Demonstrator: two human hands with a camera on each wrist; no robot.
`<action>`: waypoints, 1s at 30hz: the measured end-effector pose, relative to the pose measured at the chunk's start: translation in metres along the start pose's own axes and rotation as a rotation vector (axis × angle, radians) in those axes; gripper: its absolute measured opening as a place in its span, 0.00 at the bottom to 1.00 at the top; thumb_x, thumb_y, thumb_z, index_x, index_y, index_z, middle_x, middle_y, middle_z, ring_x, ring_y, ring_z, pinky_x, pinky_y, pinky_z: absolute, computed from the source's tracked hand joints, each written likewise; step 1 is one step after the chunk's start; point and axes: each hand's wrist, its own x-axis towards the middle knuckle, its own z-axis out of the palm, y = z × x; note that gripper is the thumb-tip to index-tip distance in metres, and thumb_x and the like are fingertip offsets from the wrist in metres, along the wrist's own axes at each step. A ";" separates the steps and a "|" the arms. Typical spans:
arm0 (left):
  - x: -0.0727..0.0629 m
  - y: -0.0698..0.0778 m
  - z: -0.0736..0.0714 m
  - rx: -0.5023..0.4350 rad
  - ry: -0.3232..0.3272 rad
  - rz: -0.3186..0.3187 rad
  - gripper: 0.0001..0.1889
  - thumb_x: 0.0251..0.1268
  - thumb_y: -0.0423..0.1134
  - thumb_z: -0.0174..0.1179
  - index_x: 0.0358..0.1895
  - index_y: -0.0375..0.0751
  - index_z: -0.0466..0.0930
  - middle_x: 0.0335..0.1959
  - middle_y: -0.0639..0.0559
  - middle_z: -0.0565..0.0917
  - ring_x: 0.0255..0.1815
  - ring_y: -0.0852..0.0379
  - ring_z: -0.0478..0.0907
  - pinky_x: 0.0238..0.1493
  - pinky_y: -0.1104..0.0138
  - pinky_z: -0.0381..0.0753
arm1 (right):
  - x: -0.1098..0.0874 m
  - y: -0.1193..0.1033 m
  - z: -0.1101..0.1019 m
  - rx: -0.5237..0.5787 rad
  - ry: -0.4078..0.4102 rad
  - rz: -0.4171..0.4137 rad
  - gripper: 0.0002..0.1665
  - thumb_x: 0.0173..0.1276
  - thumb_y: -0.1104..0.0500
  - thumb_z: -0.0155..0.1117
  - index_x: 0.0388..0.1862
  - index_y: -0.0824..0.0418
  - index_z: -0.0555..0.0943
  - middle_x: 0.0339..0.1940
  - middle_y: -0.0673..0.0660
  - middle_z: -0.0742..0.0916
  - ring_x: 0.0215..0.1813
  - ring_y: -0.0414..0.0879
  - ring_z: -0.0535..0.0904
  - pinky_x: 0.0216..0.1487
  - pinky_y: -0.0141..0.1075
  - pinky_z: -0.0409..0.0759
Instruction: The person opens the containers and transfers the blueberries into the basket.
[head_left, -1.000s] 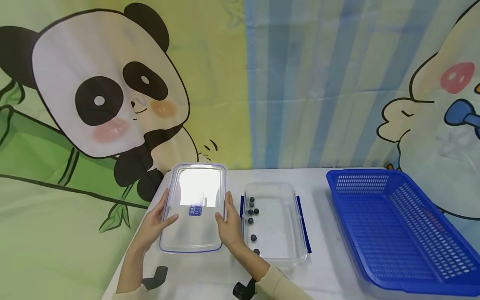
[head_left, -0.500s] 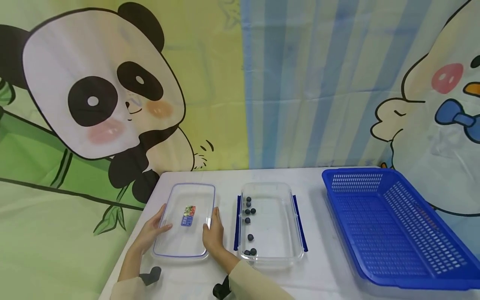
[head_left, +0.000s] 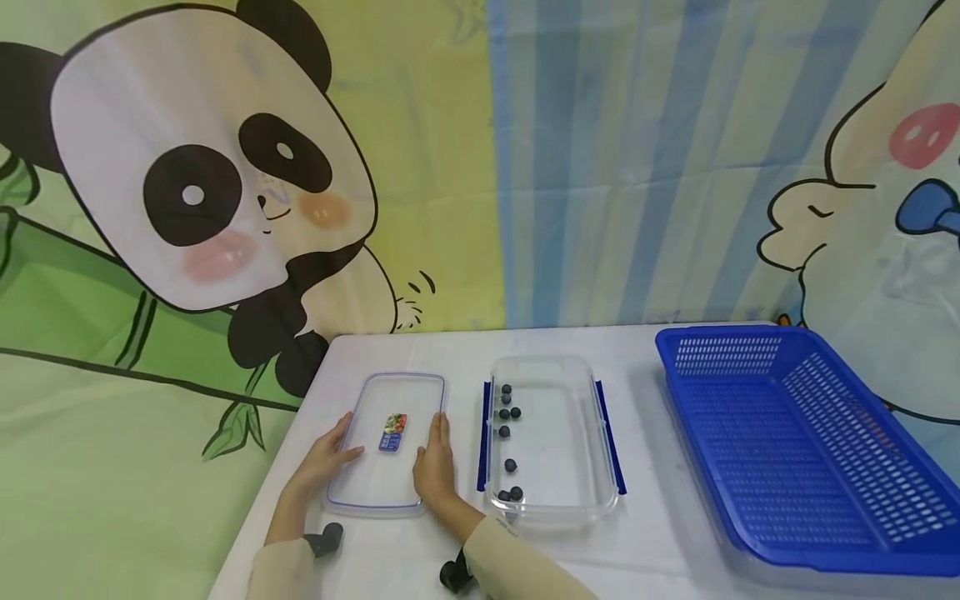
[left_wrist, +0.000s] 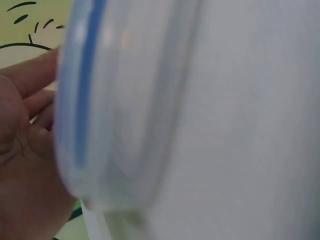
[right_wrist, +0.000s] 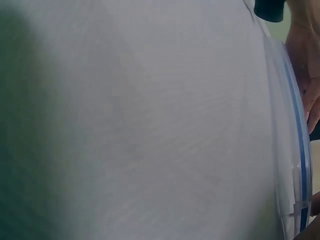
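Only my wrist views show the blue seal point(left_wrist: 86, 100) on the lid point(head_left: 378, 462); left hand point(head_left: 322, 458) and right hand point(head_left: 435, 467) pinch 2 sides, glare from 1 second ago gone.

At the left of the view, the edge of a clear plastic lid point(left_wrist: 122, 120) is held by the left hand point(left_wrist: 30, 160), whose fingertips are hidden behind it. Along this edge a blue sealing strip point(left_wrist: 87, 85) is seen, slightly blurred. The right part is filled by a white surface point(left_wrist: 245, 125). In the upper left corner, a yellow-green printed backdrop point(left_wrist: 50, 12) with black strokes is partly shown.
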 end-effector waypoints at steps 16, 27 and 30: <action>-0.012 0.071 0.025 0.238 0.265 -0.030 0.36 0.64 0.41 0.57 0.69 0.30 0.52 0.66 0.26 0.56 0.64 0.28 0.55 0.62 0.41 0.59 | -0.020 -0.063 -0.060 0.031 -0.269 -0.220 0.32 0.62 0.65 0.60 0.65 0.68 0.65 0.68 0.63 0.67 0.66 0.55 0.65 0.64 0.46 0.67; -0.014 0.158 0.107 -0.269 -0.112 0.191 0.42 0.55 0.43 0.66 0.71 0.38 0.53 0.70 0.40 0.56 0.69 0.41 0.55 0.67 0.52 0.58 | 0.079 -0.074 -0.242 0.075 -1.001 -0.003 0.08 0.60 0.65 0.65 0.38 0.67 0.84 0.33 0.58 0.87 0.36 0.48 0.83 0.38 0.37 0.84; -0.010 0.157 0.130 -0.276 -0.219 0.160 0.45 0.53 0.41 0.68 0.72 0.39 0.50 0.71 0.40 0.53 0.69 0.40 0.53 0.67 0.52 0.58 | 0.100 -0.049 -0.248 0.020 -1.210 0.175 0.08 0.59 0.68 0.65 0.37 0.69 0.84 0.33 0.61 0.87 0.35 0.51 0.84 0.38 0.40 0.84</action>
